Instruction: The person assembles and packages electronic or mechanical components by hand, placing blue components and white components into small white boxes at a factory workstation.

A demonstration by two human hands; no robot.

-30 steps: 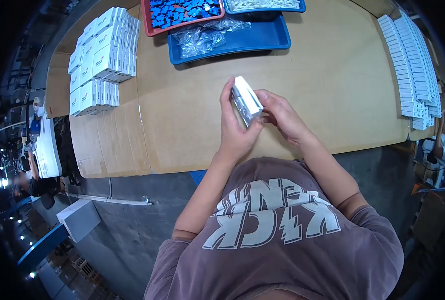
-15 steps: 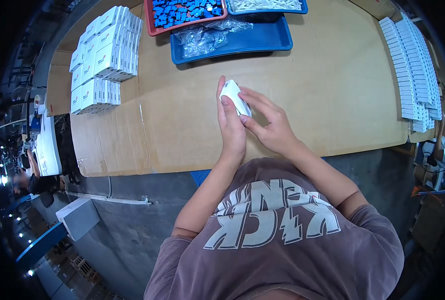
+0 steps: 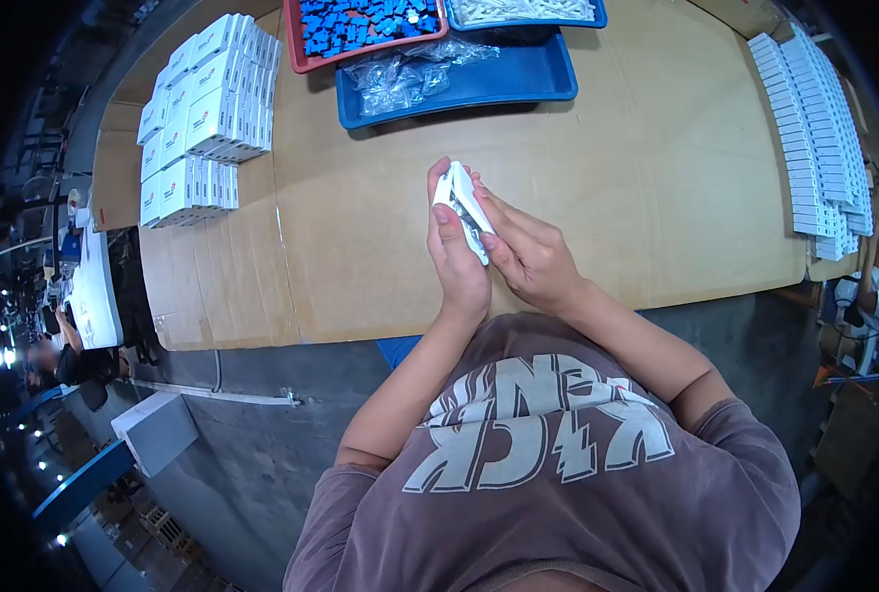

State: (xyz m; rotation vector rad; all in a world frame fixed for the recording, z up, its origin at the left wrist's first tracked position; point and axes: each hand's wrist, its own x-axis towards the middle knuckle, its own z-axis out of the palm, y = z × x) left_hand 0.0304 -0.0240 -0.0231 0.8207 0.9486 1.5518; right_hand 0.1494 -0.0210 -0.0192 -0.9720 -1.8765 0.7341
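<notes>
Between my two hands, over the cardboard-covered table, is a small white box. One side of it stands apart from the rest, and a dark gap with something greyish shows inside; I cannot make out what that is. My left hand grips the box from the left, thumb on its near face and fingers behind. From the right, my right hand holds the raised white edge, with the thumb low on the box and the fingers along its far side.
Stacked white boxes with printing stand at the left; more stacked white boxes are at the right. At the back sit a red tray of blue parts, a blue tray with clear plastic bags, and another blue tray of white pieces.
The white box, closed-looking before, now shows a gap along one side. My right hand has moved slightly down and its fingers have closed in on the box's edge.
</notes>
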